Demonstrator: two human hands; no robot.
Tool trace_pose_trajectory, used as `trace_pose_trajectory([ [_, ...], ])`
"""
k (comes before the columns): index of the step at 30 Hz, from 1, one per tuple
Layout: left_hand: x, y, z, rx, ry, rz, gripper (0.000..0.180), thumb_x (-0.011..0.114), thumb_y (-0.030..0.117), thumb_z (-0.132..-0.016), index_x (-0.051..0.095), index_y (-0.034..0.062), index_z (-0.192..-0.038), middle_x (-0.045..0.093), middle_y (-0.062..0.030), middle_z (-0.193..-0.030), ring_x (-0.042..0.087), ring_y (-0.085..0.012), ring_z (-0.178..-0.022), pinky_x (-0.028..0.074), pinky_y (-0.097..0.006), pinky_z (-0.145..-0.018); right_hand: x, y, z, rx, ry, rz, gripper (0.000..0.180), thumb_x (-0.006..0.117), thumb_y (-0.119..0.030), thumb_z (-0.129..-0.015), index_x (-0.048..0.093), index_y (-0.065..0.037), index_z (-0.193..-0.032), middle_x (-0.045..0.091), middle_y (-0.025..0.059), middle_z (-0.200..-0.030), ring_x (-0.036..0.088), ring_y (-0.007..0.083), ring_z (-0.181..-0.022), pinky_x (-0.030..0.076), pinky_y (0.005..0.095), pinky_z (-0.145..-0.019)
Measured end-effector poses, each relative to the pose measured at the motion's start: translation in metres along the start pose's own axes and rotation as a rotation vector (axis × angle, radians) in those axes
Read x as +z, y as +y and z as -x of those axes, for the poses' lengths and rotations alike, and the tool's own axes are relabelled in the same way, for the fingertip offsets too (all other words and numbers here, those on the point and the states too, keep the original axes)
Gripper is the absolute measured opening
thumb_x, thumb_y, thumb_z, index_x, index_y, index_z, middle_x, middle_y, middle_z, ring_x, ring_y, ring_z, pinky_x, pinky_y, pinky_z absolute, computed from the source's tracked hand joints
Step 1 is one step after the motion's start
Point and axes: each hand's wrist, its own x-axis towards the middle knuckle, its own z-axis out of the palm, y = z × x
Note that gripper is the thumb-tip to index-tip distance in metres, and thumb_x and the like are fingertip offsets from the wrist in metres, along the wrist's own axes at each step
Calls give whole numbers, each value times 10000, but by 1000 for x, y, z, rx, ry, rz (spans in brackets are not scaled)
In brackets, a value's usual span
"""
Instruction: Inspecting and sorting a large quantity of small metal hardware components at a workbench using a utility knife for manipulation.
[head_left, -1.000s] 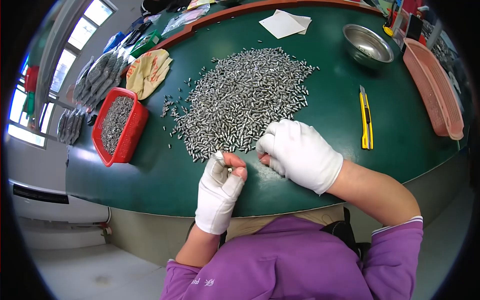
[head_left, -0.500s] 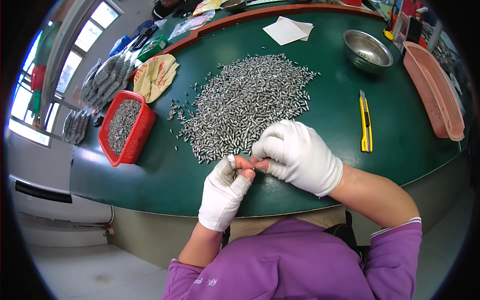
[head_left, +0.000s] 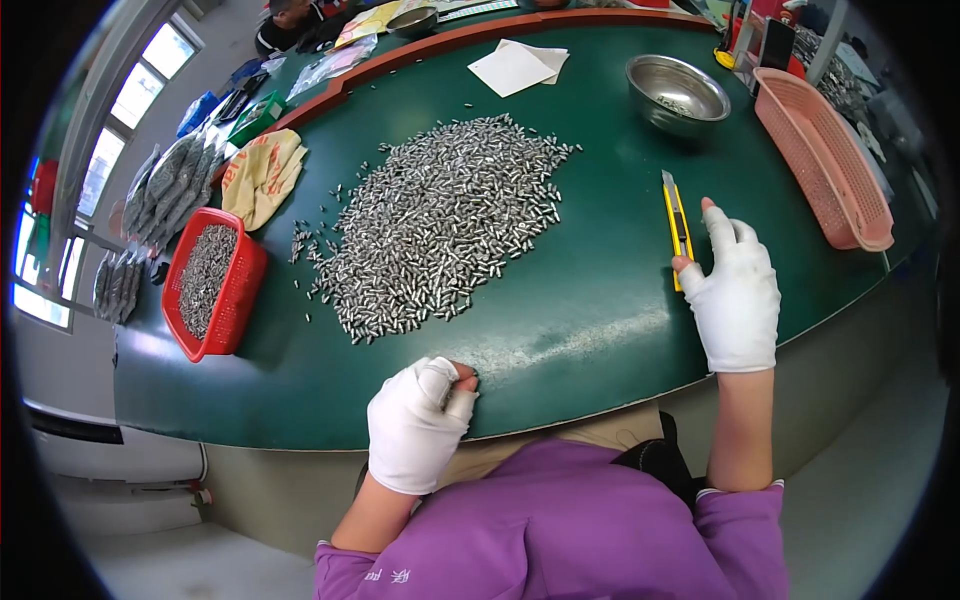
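My right hand, in a white glove with bare thumb and index tips, is beside a yellow utility knife. Its fingers are apart; the thumb tip is at the knife's lower end, and the blade points away from me. My left hand, gloved likewise, is closed in a pinch over the front of the table; whatever it holds is hidden by the fingers. Beyond it spreads a large heap of small silvery metal pieces, bullet-shaped, with several strays along its left side.
A red basket full of similar pieces stands left, near a yellowish cloth bag and filled plastic bags. White paper sheets, a steel bowl and a pink basket lie farther back. Another person is at the far left.
My right hand has left my left hand and moved right to the utility knife, its fingers opening. My left hand stays pinched. The whole view has shifted, with the table things now farther left.
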Motion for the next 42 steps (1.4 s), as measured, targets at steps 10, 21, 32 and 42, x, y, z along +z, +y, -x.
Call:
trace_pose_trajectory([
  [10, -2, 3, 2, -2, -25, -40, 94, 708, 96, -789, 630, 116, -837, 631, -58, -760, 624, -271, -713, 494, -357, -646, 14, 13, -3, 142, -91, -6, 355, 650, -245, -855, 637, -85, -1172, 632, 128, -997, 651, 319, -866, 542, 418, -745],
  [21, -7, 1, 2, -93, -93, 32, 97, 707, 71, -774, 624, 101, -815, 626, -68, -752, 617, -266, -689, 490, -351, -629, 4, 9, 8, 174, -188, -143, 323, 612, -149, -805, 636, -42, -1108, 635, 164, -986, 641, 341, -898, 521, 420, -800],
  [32, -8, -3, 3, -129, -139, 128, 125, 685, -85, -756, 606, -1, -804, 619, -47, -753, 563, -89, -624, 473, -226, -596, -41, -39, 105, -243, -673, -751, 491, 605, -130, -840, 463, -73, -1307, 642, 104, -729, 629, 292, -586, 519, 414, -571],
  [42, -8, -2, 5, -230, -135, 144, 125, 751, 62, -745, 632, 68, -784, 628, -71, -740, 610, -237, -656, 488, -322, -607, -27, -57, 109, -568, -571, -509, 761, 656, -200, -735, 425, -131, -1456, 493, 18, -557, 534, 183, -457, 431, 360, -392],
])
